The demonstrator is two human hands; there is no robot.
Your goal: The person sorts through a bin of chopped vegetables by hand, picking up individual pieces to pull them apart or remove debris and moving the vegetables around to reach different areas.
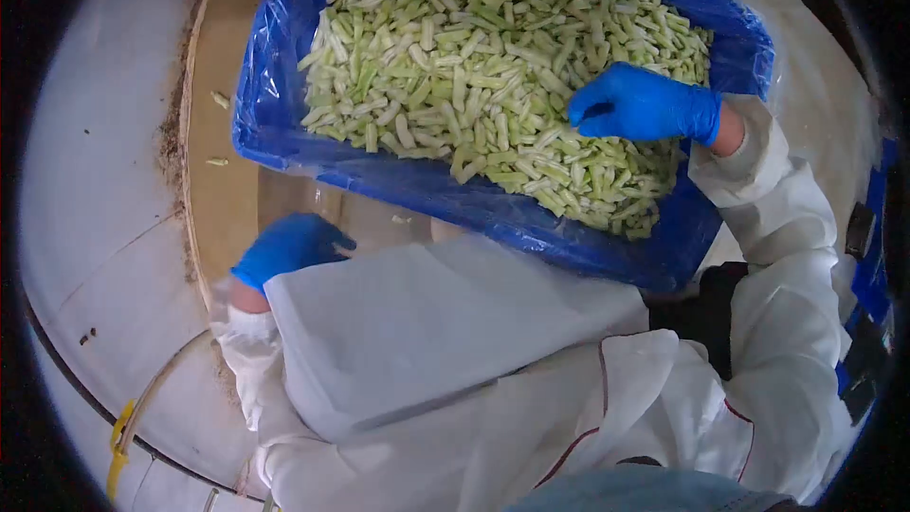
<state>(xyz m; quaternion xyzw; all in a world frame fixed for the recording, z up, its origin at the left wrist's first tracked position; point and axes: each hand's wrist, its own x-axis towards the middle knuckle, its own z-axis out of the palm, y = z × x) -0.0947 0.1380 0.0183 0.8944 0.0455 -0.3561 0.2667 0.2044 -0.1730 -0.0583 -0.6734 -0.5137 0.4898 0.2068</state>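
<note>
A blue crate [389,175], lined with clear plastic film, is heaped with pale green cut vegetable pieces [474,66], short sticks in shape. My right hand [645,104], in a blue glove, is over the right part of the heap. Its fingers curl inward, and whatever they hold, if anything, is hidden. Below the crate's left corner is my left hand [294,251], also blue-gloved, beside the upper left edge of a white apron [455,313]. Its fingers point to the right, somewhat apart, with nothing visible in them.
A tan work surface [226,199] with a pale raised rim lies under the crate's left side. A few loose green pieces [218,100] lie on it. Past the rim, a large white surface [104,152] has dark specks. Dark and blue items stand at the far right.
</note>
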